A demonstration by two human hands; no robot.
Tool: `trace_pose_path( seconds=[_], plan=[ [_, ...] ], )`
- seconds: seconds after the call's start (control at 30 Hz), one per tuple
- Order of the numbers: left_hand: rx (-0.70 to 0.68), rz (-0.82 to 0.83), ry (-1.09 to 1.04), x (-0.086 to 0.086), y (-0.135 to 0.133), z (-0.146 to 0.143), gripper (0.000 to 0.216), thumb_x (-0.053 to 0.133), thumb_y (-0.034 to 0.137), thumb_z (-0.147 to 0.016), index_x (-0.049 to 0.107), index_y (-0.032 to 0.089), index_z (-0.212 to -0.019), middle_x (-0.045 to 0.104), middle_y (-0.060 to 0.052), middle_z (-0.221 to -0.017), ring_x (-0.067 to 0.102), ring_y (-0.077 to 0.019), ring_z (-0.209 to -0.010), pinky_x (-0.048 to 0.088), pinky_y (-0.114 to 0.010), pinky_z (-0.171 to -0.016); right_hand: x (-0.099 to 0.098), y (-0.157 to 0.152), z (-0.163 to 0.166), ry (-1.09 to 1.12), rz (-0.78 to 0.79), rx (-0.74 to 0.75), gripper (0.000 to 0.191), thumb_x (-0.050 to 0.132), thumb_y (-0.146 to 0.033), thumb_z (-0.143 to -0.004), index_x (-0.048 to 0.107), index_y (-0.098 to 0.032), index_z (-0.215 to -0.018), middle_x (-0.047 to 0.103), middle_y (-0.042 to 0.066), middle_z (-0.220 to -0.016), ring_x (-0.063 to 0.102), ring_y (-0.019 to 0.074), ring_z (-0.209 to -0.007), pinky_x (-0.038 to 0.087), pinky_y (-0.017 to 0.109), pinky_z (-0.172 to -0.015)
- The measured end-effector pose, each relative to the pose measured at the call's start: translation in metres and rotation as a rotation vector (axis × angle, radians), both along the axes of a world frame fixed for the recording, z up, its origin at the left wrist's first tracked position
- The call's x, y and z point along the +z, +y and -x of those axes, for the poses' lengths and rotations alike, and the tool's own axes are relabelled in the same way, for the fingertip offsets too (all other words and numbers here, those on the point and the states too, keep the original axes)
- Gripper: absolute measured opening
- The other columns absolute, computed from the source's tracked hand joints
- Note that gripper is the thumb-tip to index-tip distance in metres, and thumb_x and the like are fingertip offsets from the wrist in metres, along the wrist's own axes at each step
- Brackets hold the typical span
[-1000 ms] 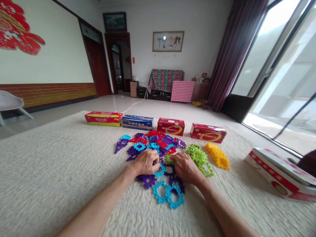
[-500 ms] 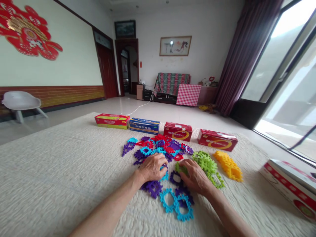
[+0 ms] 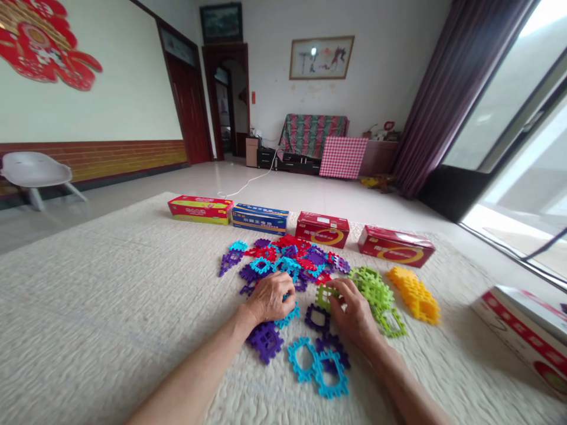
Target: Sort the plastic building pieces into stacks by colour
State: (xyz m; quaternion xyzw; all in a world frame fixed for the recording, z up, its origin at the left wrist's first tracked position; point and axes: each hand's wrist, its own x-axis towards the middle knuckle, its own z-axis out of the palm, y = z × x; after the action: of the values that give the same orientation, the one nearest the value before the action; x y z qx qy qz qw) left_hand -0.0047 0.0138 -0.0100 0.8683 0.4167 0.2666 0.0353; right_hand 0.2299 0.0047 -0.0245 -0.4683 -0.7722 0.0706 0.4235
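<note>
My left hand (image 3: pixel 271 299) has its fingers curled down on a light-blue plastic interlocking piece (image 3: pixel 289 319), partly hidden under them. Just below that hand lies a purple interlocking piece (image 3: pixel 266 342). The thumb and fingers of my right hand (image 3: pixel 354 310) pinch a green square interlocking piece (image 3: pixel 324 296). Between the hands rests a purple frame piece (image 3: pixel 317 319). Closer to me are two overlapping light-blue frames (image 3: pixel 331 378), with another purple piece partly under them. A mixed pile of purple, red and light-blue pieces (image 3: pixel 290 254) spreads beyond my hands.
A stack of green pieces (image 3: pixel 372 289) and a row of yellow pieces (image 3: pixel 414 295) lie to the right. Behind the pile stand a red-and-yellow box (image 3: pixel 200 211), a blue box (image 3: pixel 260 219) and two red boxes (image 3: pixel 396 246). A larger box (image 3: pixel 522 330) sits at far right.
My left hand has shifted slightly left, and the light-blue and purple pieces by it have moved left too. More of the green piece now shows in my right hand. The view has tilted down a little.
</note>
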Motion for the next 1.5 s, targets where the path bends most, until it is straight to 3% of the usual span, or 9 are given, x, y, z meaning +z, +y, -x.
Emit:
trace_pose_path(
  seconds=[0.2, 0.4, 0.63, 0.77, 0.93, 1.03, 1.13, 1.33, 1.5],
  plan=[
    [-0.029, 0.028, -0.023, -0.005, 0.002, 0.000, 0.013, 0.049, 0.016, -0.084, 0.057, 0.019, -0.076, 0.061, -0.003, -0.085, 0.056, -0.0173, -0.085, 0.043, -0.030, -0.082, 0.012, 0.000, -0.007, 0.105, -0.050, -0.090, 0.018, 0.046, -0.015, -0.084, 0.061, -0.021, -0.093, 0.065, 0.006, -0.091, 0.063, 0.0169, -0.080, 0.051, 0.028, -0.069],
    [-0.049, 0.051, -0.049, -0.005, 0.004, 0.001, 0.015, 0.047, 0.018, -0.086, 0.055, 0.021, -0.074, 0.060, -0.002, -0.084, 0.055, -0.0178, -0.085, 0.043, -0.031, -0.082, 0.029, 0.001, -0.045, 0.081, -0.105, -0.281, 0.018, 0.045, -0.019, -0.084, 0.063, -0.021, -0.089, 0.066, 0.006, -0.088, 0.063, 0.0184, -0.081, 0.050, 0.031, -0.074],
    [-0.025, 0.034, -0.046, -0.006, 0.003, 0.000, 0.015, 0.047, 0.016, -0.085, 0.057, 0.020, -0.075, 0.061, -0.003, -0.084, 0.056, -0.0186, -0.085, 0.044, -0.032, -0.083, 0.020, -0.005, -0.085, -0.103, -0.149, -0.465, 0.024, 0.045, -0.020, -0.079, 0.064, -0.021, -0.094, 0.065, 0.009, -0.102, 0.062, 0.0250, -0.093, 0.049, 0.042, -0.082],
    [-0.012, 0.024, -0.074, -0.006, 0.002, -0.001, 0.014, 0.048, 0.015, -0.083, 0.060, 0.020, -0.076, 0.062, -0.004, -0.084, 0.057, -0.0198, -0.087, 0.046, -0.034, -0.084, 0.024, -0.005, -0.062, -0.098, -0.235, -0.356, 0.026, 0.045, -0.018, -0.082, 0.061, -0.022, -0.101, 0.062, 0.009, -0.111, 0.059, 0.0245, -0.103, 0.048, 0.042, -0.088],
    [0.065, -0.040, -0.128, -0.004, 0.003, 0.001, 0.017, 0.051, 0.015, -0.081, 0.064, 0.020, -0.091, 0.063, -0.006, -0.100, 0.056, -0.0217, -0.096, 0.046, -0.037, -0.090, 0.024, 0.029, -0.002, -0.080, -0.055, -0.090, 0.028, 0.046, -0.023, -0.086, 0.059, -0.022, -0.110, 0.060, 0.010, -0.119, 0.059, 0.0222, -0.109, 0.047, 0.038, -0.093],
    [0.137, -0.113, -0.143, -0.004, 0.004, 0.002, 0.033, 0.052, 0.017, -0.080, 0.062, 0.021, -0.111, 0.056, -0.008, -0.126, 0.051, -0.0258, -0.113, 0.041, -0.042, -0.102, 0.016, 0.062, 0.022, -0.166, 0.030, -0.177, 0.033, 0.049, -0.030, -0.085, 0.059, -0.018, -0.114, 0.057, 0.015, -0.125, 0.053, 0.0278, -0.117, 0.043, 0.046, -0.097],
    [0.169, -0.146, -0.137, -0.007, 0.008, 0.003, 0.042, 0.052, 0.019, -0.080, 0.059, 0.022, -0.121, 0.050, -0.009, -0.137, 0.046, -0.0287, -0.124, 0.037, -0.045, -0.108, 0.013, 0.091, 0.029, -0.281, 0.127, -0.300, 0.039, 0.050, -0.040, -0.086, 0.059, -0.017, -0.117, 0.054, 0.017, -0.129, 0.047, 0.0331, -0.121, 0.039, 0.054, -0.097],
    [0.225, -0.158, -0.125, -0.017, 0.013, 0.003, 0.039, 0.052, 0.022, -0.081, 0.061, 0.019, -0.119, 0.054, -0.012, -0.133, 0.046, -0.0294, -0.125, 0.040, -0.049, -0.107, 0.015, 0.124, 0.029, -0.345, 0.298, -0.423, 0.049, 0.049, -0.057, -0.084, 0.061, -0.022, -0.115, 0.059, 0.016, -0.122, 0.049, 0.0357, -0.115, 0.035, 0.063, -0.091],
    [0.297, -0.183, -0.152, -0.021, 0.016, 0.003, 0.036, 0.048, 0.018, -0.083, 0.062, 0.017, -0.116, 0.059, -0.012, -0.125, 0.049, -0.0276, -0.121, 0.042, -0.049, -0.105, 0.018, 0.126, 0.041, -0.362, 0.395, -0.368, 0.049, 0.042, -0.056, -0.086, 0.063, -0.020, -0.112, 0.062, 0.018, -0.116, 0.056, 0.0356, -0.108, 0.039, 0.060, -0.086]
  ],
)
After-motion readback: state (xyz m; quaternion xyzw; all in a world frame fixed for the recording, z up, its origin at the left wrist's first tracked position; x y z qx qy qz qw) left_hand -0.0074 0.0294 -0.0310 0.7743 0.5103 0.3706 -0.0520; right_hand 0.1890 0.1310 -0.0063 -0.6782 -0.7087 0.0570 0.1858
